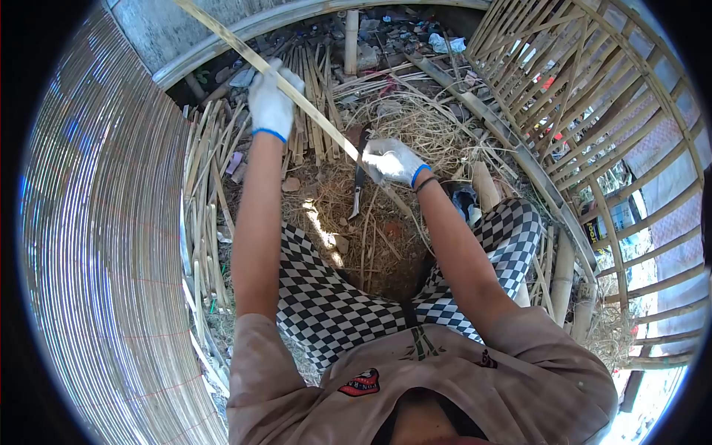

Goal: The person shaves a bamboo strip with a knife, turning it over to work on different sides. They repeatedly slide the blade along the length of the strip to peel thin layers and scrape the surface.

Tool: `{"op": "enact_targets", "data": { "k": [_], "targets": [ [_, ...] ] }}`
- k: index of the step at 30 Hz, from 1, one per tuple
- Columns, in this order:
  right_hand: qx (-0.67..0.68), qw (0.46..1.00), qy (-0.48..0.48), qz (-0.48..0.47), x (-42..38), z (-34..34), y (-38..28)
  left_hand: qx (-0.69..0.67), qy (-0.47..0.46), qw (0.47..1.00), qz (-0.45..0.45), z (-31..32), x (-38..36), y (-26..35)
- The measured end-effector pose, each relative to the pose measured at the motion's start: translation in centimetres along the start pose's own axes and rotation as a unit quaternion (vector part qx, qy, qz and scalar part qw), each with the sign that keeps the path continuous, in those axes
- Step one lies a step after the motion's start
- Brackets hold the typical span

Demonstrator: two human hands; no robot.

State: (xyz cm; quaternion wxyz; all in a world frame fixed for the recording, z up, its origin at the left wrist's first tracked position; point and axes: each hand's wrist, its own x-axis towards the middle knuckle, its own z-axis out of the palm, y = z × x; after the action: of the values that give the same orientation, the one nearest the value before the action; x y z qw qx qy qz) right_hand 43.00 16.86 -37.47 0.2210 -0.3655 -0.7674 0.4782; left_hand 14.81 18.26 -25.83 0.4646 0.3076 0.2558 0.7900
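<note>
A long pale bamboo strip (319, 117) runs from the top left down to the middle. My left hand (273, 100), in a white glove with a blue cuff, is wrapped round its upper part. My right hand (393, 160), gloved the same way, is closed near the strip's lower end. A knife with a dark handle (360, 178) hangs upright beside the right fingers, its curved metal end pointing down. The strip crosses at the knife's upper part. Exactly how the right fingers hold knife and strip is partly hidden.
Cut bamboo sticks (315, 111) lie ahead, with more on the left (204, 193). Thin shavings (430, 122) cover the ground. A slatted bamboo frame (593, 178) leans at the right; a blind of thin sticks (111, 222) stands at the left.
</note>
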Motion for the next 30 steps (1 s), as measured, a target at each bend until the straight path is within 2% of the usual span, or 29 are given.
{"op": "enact_targets", "data": {
  "k": [2, 3, 4, 5, 7, 10, 13, 17, 19, 21, 24, 28, 30],
  "targets": [
    [-0.055, 0.996, 0.037, -0.064, 0.3, 0.1, 1.9, -0.022, 0.027, 0.998, -0.046, -2.8, -2.7, -4.0],
    [-0.084, 0.990, 0.058, -0.094, 0.4, 0.2, 2.9, -0.018, 0.028, 0.999, -0.023, -3.4, -1.9, -4.1],
    [-0.227, 0.962, 0.071, -0.138, -1.8, -0.7, 0.8, -0.015, 0.037, 0.999, -0.005, -4.8, -1.6, -4.1],
    [-0.174, 0.982, 0.066, 0.033, -3.8, -1.2, -1.8, -0.012, 0.052, 0.998, 0.012, -6.6, -1.8, -4.2],
    [-0.248, 0.961, 0.114, 0.049, -5.6, -3.1, 0.2, 0.001, 0.107, 0.993, 0.046, -7.5, -1.0, -1.8],
    [-0.300, 0.933, 0.081, 0.182, -7.8, -3.2, 2.0, 0.040, 0.138, 0.985, 0.094, -9.6, -0.6, 0.4],
    [-0.271, 0.943, 0.050, 0.189, -6.5, -0.2, 2.7, 0.028, 0.147, 0.985, 0.089, -11.5, -0.5, 1.3],
    [-0.149, 0.976, -0.020, 0.155, -4.2, 4.5, 5.9, 0.039, 0.169, 0.982, 0.080, -12.6, -0.3, 2.5],
    [-0.182, 0.967, -0.055, 0.168, -4.5, 5.4, 7.4, 0.033, 0.148, 0.985, 0.085, -14.1, 0.5, 2.7],
    [-0.201, 0.960, -0.088, 0.171, -4.5, 5.8, 7.9, 0.034, 0.191, 0.977, 0.090, -15.5, 1.3, 2.5],
    [-0.183, 0.941, -0.132, 0.250, -3.9, 5.3, 5.6, 0.021, 0.211, 0.973, 0.088, -16.7, 1.8, 2.6],
    [-0.196, 0.971, 0.011, 0.134, -4.1, 6.8, 7.0, 0.016, 0.220, 0.972, 0.083, -17.7, 1.7, 3.0],
    [-0.223, 0.965, 0.070, 0.117, -3.8, 7.5, 7.2, 0.003, 0.215, 0.973, 0.083, -18.9, 2.1, 3.2]
  ]
}}
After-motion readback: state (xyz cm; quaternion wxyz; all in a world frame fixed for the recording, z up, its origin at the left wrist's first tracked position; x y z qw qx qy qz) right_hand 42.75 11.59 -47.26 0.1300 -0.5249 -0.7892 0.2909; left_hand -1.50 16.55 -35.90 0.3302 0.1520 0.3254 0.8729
